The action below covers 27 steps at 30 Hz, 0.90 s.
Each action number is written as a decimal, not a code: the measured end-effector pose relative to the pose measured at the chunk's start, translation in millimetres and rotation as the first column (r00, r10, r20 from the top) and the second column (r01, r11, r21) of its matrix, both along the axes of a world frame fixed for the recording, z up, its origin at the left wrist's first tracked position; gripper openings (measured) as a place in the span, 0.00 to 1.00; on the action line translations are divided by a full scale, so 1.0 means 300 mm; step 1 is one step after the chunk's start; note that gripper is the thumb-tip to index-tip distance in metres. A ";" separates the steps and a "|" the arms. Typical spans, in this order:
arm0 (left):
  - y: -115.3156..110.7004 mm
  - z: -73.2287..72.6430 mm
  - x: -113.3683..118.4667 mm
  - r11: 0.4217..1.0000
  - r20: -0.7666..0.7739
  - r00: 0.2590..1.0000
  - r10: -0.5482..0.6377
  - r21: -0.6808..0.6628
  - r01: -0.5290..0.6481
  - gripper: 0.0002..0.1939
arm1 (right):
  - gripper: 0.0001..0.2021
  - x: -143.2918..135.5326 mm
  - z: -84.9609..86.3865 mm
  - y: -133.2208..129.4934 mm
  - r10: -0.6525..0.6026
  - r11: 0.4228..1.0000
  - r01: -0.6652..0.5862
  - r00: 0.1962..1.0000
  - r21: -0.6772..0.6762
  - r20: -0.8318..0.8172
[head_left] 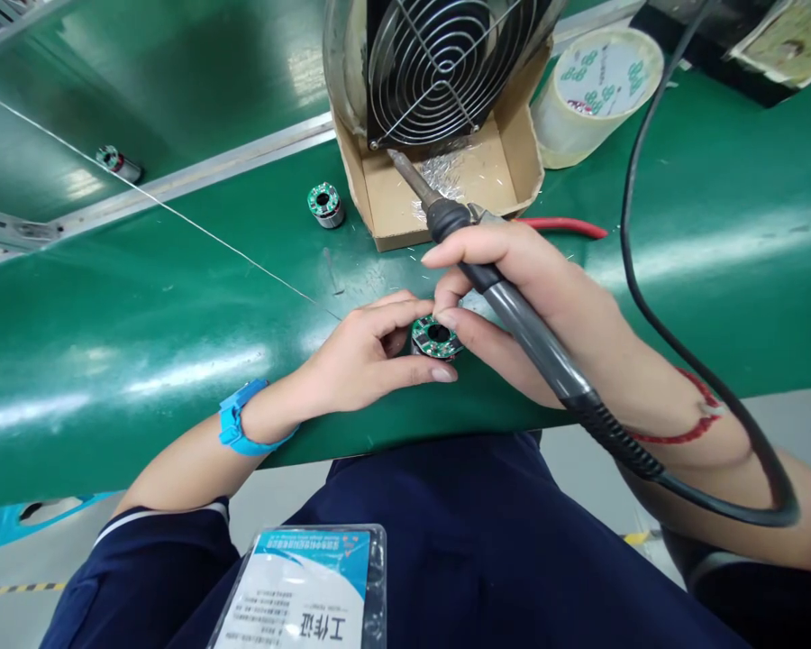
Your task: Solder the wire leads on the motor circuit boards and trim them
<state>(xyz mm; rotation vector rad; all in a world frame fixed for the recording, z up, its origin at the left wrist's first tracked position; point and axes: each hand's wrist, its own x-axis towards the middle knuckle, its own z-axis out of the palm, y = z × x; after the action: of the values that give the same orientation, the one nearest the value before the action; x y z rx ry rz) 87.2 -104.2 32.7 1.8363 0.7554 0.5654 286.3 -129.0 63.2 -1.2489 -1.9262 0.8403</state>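
My left hand (371, 356) is closed around the side of a small round motor with a green ring-shaped circuit board (427, 344) on top, low over the green bench. A soldering iron (523, 329) lies across my right hand (554, 297), its tip pointing up and left, away from the board. The thumb and a finger of that hand pinch together at the board's upper right edge; whether something tiny is between them I cannot tell. A thin pale wire (243, 254) runs from the upper left down to my left hand, where its end is hidden.
Behind my hands stands a fan (446, 68) with a wire guard, in a cardboard tray (396, 216) with metal clippings. Another board-topped motor (325, 205) stands left of it. A tape roll (595, 95), a red-handled tool (568, 225) and the iron's black cable (627, 207) are right.
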 end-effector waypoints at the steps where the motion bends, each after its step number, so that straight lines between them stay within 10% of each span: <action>1: -0.001 -0.003 0.000 1.000 0.004 1.000 0.006 0.028 -0.007 0.25 | 0.16 -0.001 -0.003 0.000 0.000 1.000 0.000 1.000 -0.005 -0.007; 11: -0.006 -0.003 0.002 0.970 0.011 0.997 0.082 0.229 -0.082 0.22 | 0.18 -0.027 -0.076 0.007 -0.243 0.970 0.215 0.880 -0.113 -0.409; 27: 0.018 -0.013 -0.011 0.994 0.068 0.998 -0.005 0.106 -0.003 0.22 | 0.19 0.000 -0.042 0.025 -0.118 0.993 0.120 0.987 0.015 -0.106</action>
<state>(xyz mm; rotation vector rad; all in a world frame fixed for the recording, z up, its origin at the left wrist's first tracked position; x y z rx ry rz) 84.0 -98.9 28.9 1.9042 0.6901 0.6754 286.4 -121.5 50.7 -1.2687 -1.7554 0.8053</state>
